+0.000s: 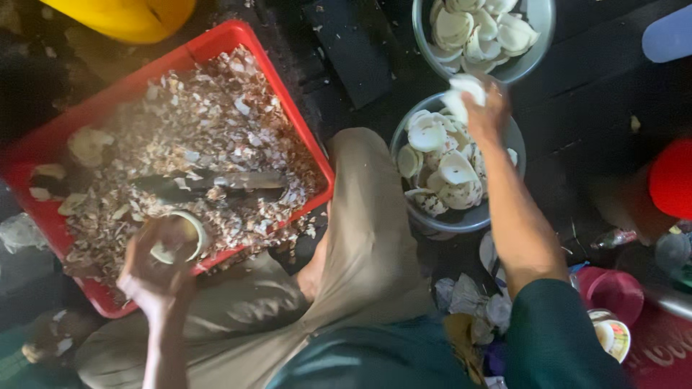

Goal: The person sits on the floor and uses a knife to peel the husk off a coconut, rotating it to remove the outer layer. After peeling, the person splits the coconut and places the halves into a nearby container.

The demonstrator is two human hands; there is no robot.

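Note:
My right hand is stretched out over a metal bowl and holds a white peeled coconut piece. That bowl contains several white coconut pieces. My left hand is shut around a coconut piece with brown skin and a pale rim, held at the near edge of a red plastic crate. The crate is full of brown and white peelings. A dark knife-like tool lies on top of the peelings, just beyond my left hand.
A second metal bowl with white pieces stands farther back. A yellow container is at the top left. Red plastic objects and a pink cup sit at the right. My bent knee in beige trousers lies between crate and bowls.

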